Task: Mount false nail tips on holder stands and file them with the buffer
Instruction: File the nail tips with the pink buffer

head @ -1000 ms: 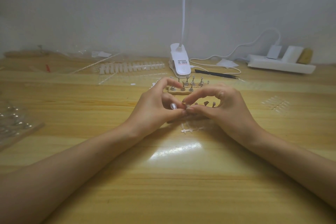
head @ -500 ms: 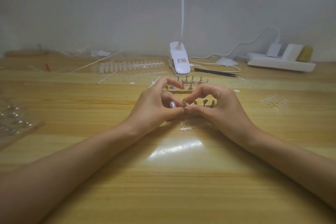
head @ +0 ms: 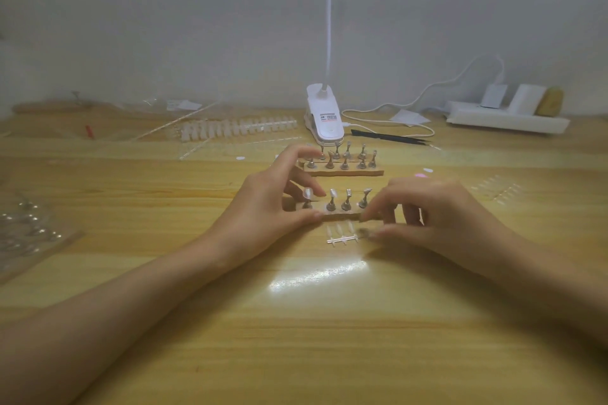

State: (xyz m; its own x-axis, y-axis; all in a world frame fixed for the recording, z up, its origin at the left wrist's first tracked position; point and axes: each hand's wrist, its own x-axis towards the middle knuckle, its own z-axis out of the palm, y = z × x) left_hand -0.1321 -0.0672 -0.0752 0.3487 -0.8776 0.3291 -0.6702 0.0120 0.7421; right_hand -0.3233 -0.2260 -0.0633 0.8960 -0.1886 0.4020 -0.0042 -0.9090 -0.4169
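Two bare forearms reach in from the near edge over the wooden surface [head: 296, 339]. Just beyond them lies a short strip of false nail tips [head: 342, 235], its spine running left to right and the tips pointing away from the person.

The left hand [head: 273, 204] grips the left end of the near wooden base [head: 339, 216], with the thumb on its front edge and the fingers curled behind it. The right hand [head: 424, 210] is curled. Its forefinger meets the right end of the base and its thumb sits by the strip, but blur hides whether they pinch anything.

The near wooden base lies crosswise, with its long axis left to right. Its metal holder stands [head: 347, 200] rise in a row, leaning slightly right, each topped by a pale tip. The left fingers partly cover the leftmost one.

Behind it a second wooden base [head: 342, 170] lies parallel, carrying two rows of stands. To the left sits a clear plastic tray [head: 23, 233], and loose tips [head: 496, 189] lie to the right.

Farther back are a white clip lamp [head: 324, 120], black tweezers [head: 388, 138], a long rack of tips [head: 237, 128] and a white power strip [head: 506, 120] by the wall.
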